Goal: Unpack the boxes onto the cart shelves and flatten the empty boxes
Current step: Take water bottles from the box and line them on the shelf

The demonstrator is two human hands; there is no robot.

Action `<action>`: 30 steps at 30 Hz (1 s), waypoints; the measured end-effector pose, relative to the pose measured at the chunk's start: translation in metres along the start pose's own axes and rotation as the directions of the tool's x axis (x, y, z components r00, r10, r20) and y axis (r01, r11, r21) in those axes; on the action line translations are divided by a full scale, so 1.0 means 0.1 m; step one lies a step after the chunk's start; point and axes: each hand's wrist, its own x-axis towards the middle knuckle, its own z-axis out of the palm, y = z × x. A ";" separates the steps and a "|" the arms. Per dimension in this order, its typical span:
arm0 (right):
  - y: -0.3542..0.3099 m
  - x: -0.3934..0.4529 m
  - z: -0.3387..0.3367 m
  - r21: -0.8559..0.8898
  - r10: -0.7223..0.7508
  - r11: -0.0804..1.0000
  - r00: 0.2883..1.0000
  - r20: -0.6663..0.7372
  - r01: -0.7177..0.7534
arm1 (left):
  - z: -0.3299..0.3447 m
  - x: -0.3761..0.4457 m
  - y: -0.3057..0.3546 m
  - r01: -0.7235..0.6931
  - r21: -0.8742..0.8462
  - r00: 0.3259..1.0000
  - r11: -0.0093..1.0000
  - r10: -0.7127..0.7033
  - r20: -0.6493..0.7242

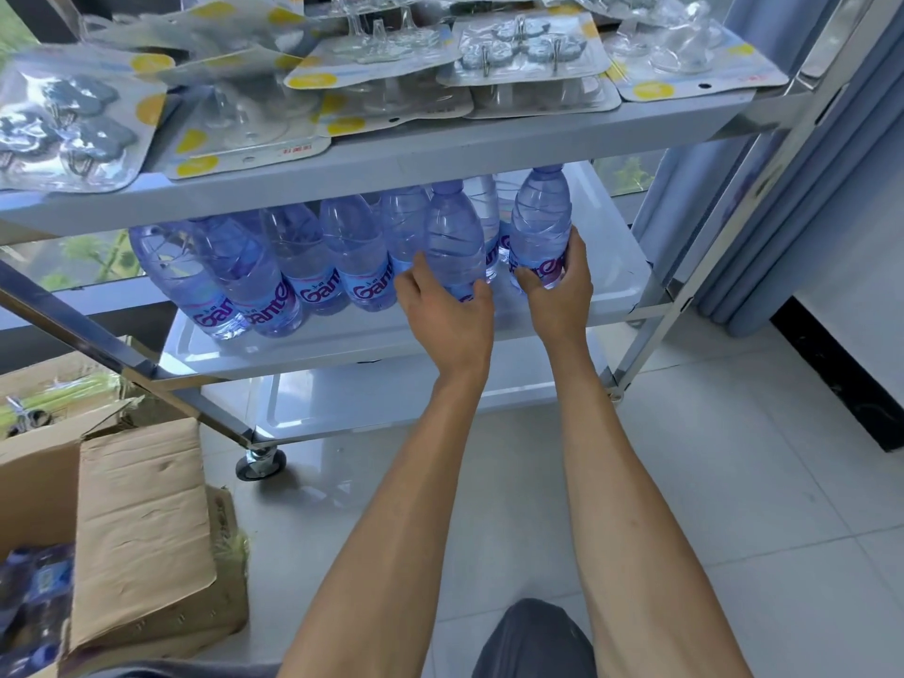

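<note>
Pale floor tiles (734, 482) run under a wheeled metal cart (650, 330) with three white shelves, standing before blue curtains (782, 198). Both bare arms reach to the middle shelf (342, 340). The left hand (447, 305) curls its fingers and thumb round the lower body of one water bottle (452, 237), and just beside it the right hand (557, 291) grips a second bottle (540, 217) the same way, thumb across its label; both bottles stand upright on the shelf, near each other but apart. Touching the left hand's bottle on its far side, a row of bottles (274, 271) with purple-lettered labels fills the shelf out to the left. Above the hands, the top shelf (440, 159) carries overlapping blister packs of hooks (528, 51). Below them the bottom shelf (372, 403) shows white. Well to the left of the left forearm, on the floor, an open cardboard box (142, 521) holds more bottles (34, 594), and another carton (58, 379) sits behind it.
</note>
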 end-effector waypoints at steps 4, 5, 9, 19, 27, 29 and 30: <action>0.03 0.01 0.01 0.012 -0.018 1.000 1.000 -0.012 0.019 | 0.09 -0.03 0.05 0.015 -0.031 0.999 0.999 -0.016 -0.034; 0.03 0.01 0.01 0.012 -0.019 1.000 1.000 -0.011 0.019 | 0.11 -0.04 0.05 0.014 -0.038 0.999 0.999 -0.015 -0.042; 0.07 0.02 0.00 0.010 -0.026 1.000 1.000 0.000 0.026 | 0.20 -0.02 0.04 0.011 -0.069 0.998 0.998 -0.016 -0.067; 0.14 0.06 0.00 -0.014 -0.050 0.999 0.999 0.006 0.050 | 0.38 0.02 0.02 0.025 -0.056 0.993 0.998 -0.031 -0.112; 0.19 0.07 -0.02 -0.050 -0.061 0.997 0.998 0.021 0.062 | 0.47 0.07 0.05 0.080 -0.040 0.988 0.996 -0.085 -0.129; 0.19 0.07 -0.02 -0.048 -0.061 0.997 0.998 0.027 0.062 | 0.47 0.05 0.06 0.098 -0.025 0.985 0.995 -0.100 -0.140; 0.19 0.08 -0.03 -0.042 -0.060 0.997 0.998 0.035 0.061 | 0.46 0.03 0.05 0.101 -0.020 0.984 0.995 -0.103 -0.145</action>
